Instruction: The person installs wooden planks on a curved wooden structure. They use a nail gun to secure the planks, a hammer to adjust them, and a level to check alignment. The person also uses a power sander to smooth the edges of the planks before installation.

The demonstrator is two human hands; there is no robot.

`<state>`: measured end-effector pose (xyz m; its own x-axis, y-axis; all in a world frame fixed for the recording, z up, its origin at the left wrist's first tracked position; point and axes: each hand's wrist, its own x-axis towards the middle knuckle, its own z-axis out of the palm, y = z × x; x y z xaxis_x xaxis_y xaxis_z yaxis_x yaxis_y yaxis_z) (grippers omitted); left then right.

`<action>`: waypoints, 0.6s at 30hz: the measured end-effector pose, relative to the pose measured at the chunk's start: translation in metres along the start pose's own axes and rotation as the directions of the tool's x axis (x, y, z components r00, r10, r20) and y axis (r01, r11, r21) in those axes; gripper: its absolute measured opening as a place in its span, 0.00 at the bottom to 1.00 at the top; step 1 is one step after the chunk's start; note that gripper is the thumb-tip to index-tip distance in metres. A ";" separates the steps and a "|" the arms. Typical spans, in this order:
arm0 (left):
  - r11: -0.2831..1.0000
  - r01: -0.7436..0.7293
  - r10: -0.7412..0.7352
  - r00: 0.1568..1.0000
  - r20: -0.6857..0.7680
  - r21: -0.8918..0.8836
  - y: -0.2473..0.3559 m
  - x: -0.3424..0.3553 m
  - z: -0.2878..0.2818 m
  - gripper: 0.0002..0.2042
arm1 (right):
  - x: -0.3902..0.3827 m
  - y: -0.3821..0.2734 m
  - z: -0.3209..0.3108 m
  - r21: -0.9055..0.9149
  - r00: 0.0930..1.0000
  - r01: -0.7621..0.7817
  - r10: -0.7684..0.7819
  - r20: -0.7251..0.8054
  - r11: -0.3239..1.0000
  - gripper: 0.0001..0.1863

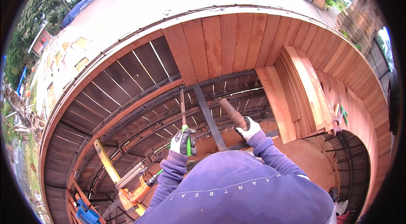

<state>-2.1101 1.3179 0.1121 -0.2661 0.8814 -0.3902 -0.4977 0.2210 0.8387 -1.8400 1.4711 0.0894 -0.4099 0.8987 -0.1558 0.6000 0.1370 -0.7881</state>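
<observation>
Upright in the grip of my left hand point(184, 143), which wears a grey and white glove, is a long narrow tool with a green handle point(188, 146). Its rusty shaft point(183, 107) reaches up to near the lower edge of the fitted planks. I cannot tell from its tip whether it is a chisel or a screwdriver. My gloved right hand point(250, 129) is closed round the near end of a thick brown cylinder point(232, 112), tilted up and left. The cylinder's material is unclear. Between the two hands runs a dark metal bar point(209, 118).
Reddish planks point(228, 40) cover part of the curved frame ahead. Stacked loose boards point(296, 93) lie at the right, near a green-handled tool point(344, 115). At lower left are an orange tool point(138, 191), a yellow bar point(105, 160) and a blue object point(86, 213). Gaps show between dark slats.
</observation>
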 end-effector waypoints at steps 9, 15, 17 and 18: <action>0.998 0.047 -0.050 0.993 0.105 0.032 -0.061 0.073 0.057 0.14 | -0.006 0.046 -0.034 -0.154 0.997 -0.026 0.014 -0.079 0.988 0.25; 0.990 0.109 -0.119 0.988 0.101 0.094 -0.053 0.113 0.100 0.14 | 0.004 0.048 -0.044 -0.079 0.996 -0.062 0.066 0.052 0.995 0.27; 0.991 0.133 -0.135 0.987 0.085 0.036 -0.052 0.131 0.111 0.15 | 0.007 0.043 -0.049 -0.098 0.991 -0.085 0.094 0.097 0.992 0.27; 0.990 0.137 -0.138 0.988 0.071 0.021 -0.052 0.139 0.116 0.15 | 0.009 0.052 -0.045 -0.085 0.994 -0.055 0.063 0.093 0.995 0.26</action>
<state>-2.0257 1.4772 0.0584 -0.1352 0.8698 -0.4746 -0.5121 0.3487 0.7850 -1.7819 1.5051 0.0734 -0.4335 0.8630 -0.2594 0.6779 0.1227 -0.7248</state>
